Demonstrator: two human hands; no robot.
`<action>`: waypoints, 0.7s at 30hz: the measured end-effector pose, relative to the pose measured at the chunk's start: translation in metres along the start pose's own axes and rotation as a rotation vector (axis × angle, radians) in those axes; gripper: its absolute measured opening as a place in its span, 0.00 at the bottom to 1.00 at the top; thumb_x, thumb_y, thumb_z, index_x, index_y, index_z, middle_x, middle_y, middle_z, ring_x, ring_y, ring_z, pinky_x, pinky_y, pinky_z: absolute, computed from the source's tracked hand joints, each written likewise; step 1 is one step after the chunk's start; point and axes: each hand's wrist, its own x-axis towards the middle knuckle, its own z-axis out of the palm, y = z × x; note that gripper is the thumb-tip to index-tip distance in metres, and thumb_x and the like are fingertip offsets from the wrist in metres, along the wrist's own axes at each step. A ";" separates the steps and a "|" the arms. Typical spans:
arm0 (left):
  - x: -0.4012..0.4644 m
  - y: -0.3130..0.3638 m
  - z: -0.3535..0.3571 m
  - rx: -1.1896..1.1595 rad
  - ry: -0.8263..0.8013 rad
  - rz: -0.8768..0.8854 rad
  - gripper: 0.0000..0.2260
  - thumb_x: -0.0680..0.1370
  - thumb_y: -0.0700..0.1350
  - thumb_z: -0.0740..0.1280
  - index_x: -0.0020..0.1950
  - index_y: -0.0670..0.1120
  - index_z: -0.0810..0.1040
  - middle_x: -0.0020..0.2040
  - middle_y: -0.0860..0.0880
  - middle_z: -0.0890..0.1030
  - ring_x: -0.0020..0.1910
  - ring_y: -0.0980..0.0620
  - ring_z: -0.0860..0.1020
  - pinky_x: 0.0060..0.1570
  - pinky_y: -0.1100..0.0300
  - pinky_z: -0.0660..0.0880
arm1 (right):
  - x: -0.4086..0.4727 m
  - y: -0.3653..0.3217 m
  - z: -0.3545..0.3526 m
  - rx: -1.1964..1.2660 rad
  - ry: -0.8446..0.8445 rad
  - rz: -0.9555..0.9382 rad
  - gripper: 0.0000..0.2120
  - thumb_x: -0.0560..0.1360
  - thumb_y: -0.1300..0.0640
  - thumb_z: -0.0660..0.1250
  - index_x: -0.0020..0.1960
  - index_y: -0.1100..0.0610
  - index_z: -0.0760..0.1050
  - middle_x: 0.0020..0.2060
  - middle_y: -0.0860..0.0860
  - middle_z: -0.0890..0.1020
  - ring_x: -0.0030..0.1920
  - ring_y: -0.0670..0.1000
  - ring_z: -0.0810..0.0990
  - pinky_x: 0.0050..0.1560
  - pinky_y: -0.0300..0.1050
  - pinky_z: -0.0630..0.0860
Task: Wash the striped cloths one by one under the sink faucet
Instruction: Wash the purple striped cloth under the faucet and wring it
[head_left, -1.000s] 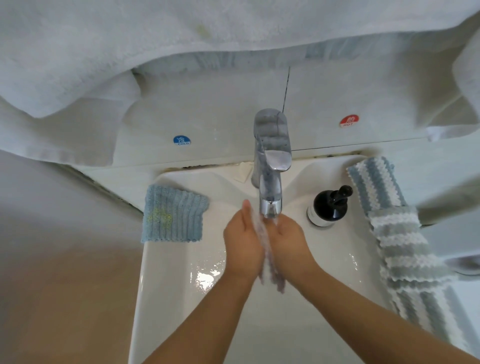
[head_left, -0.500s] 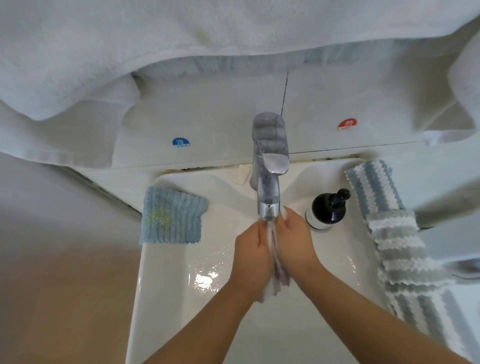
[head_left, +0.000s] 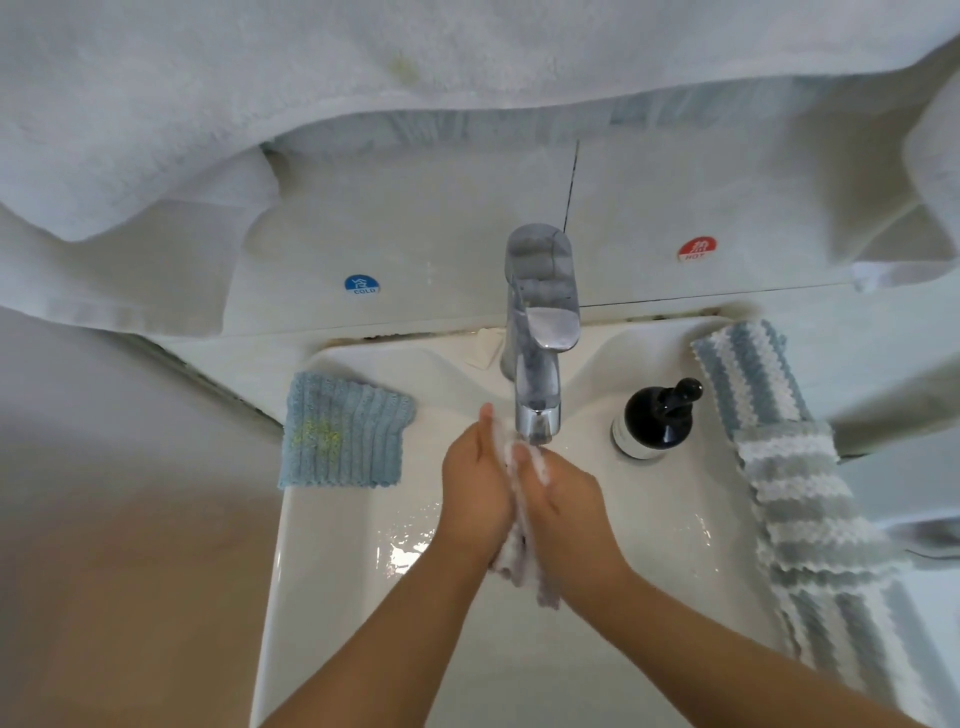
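Head view: both hands are positioned over the white sink (head_left: 332, 561), directly below the spout of the chrome faucet (head_left: 540, 364). The left hand (head_left: 475, 493) and the right hand (head_left: 563, 501) are pressed palm to palm with a wet cloth (head_left: 522, 558) sandwiched between them. The fingers of the left hand lie nearly straight and point toward the spout; the fingers of the right hand are bent over the upper edge of the cloth, gripping it. A bunched white portion of the cloth shows at the fingertips, touching or just under the spout outlet, and a greyish end of it hangs below the heels of the hands above the basin. Water flow cannot be made out clearly at the spout; the basin surface to the left of the hands shows wet glare. A blue ribbed cloth (head_left: 343, 439) with a yellowish patch lies flat on the left rim of the sink. A dark pump bottle (head_left: 654, 421) stands on the right rim, just beside the faucet. Striped cloths (head_left: 800, 493) in blue, grey-green and white lie in a row along the right edge of the sink. A blue COLD sticker (head_left: 362, 285) and a red HOT sticker (head_left: 697, 249) are fixed on the wall panel behind the faucet. White towels (head_left: 208, 104) hang across the top of the view.
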 end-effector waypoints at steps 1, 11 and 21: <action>-0.003 -0.002 0.001 0.010 -0.027 0.003 0.22 0.84 0.52 0.55 0.34 0.45 0.72 0.26 0.53 0.75 0.27 0.60 0.75 0.30 0.69 0.72 | 0.003 0.001 -0.001 -0.030 0.029 -0.051 0.16 0.80 0.48 0.61 0.35 0.52 0.74 0.26 0.46 0.77 0.30 0.43 0.77 0.34 0.37 0.73; -0.004 -0.001 -0.001 -0.005 -0.077 -0.027 0.20 0.85 0.50 0.54 0.37 0.44 0.73 0.30 0.50 0.76 0.31 0.55 0.76 0.36 0.62 0.76 | 0.010 0.003 -0.002 -0.030 0.055 -0.094 0.16 0.80 0.52 0.62 0.34 0.53 0.74 0.28 0.49 0.77 0.30 0.44 0.78 0.35 0.36 0.75; -0.006 -0.003 -0.001 -0.053 -0.108 -0.025 0.20 0.84 0.49 0.57 0.32 0.50 0.74 0.26 0.54 0.75 0.30 0.57 0.77 0.39 0.62 0.75 | 0.004 -0.002 -0.001 0.075 0.049 -0.002 0.18 0.80 0.51 0.61 0.34 0.57 0.73 0.25 0.51 0.74 0.28 0.47 0.75 0.30 0.39 0.75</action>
